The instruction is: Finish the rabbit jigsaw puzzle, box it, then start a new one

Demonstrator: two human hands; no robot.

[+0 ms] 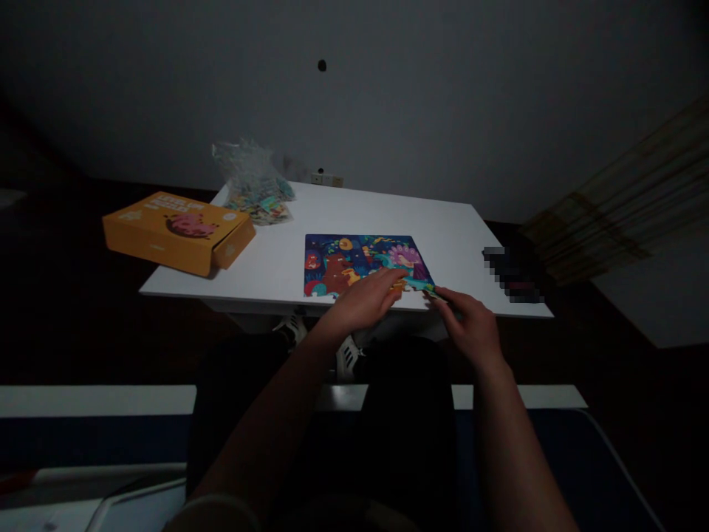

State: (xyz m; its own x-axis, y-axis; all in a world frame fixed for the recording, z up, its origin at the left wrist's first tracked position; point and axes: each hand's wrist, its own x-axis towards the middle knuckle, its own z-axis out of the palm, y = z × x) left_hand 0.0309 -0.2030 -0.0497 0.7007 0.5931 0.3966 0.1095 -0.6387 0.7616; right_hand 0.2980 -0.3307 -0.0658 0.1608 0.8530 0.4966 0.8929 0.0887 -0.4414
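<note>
A colourful jigsaw puzzle (335, 270) with cartoon animals lies flat near the front edge of the white table. Across its lower middle rests my left hand (370, 297), fingers stretched out to the right and covering part of the picture. At the puzzle's lower right corner, my right hand (473, 323) pinches a puzzle piece (436, 297) between thumb and fingers. Dim light makes the piece's outline hard to read, and I cannot tell whether it is joined to the rest.
An orange box (177, 230) stands at the table's left end. Behind it sits a clear plastic bag (258, 188) with puzzle pieces inside. A blurred-out dark object (512, 275) lies at the right end of the white table (382, 210). A wall rises behind.
</note>
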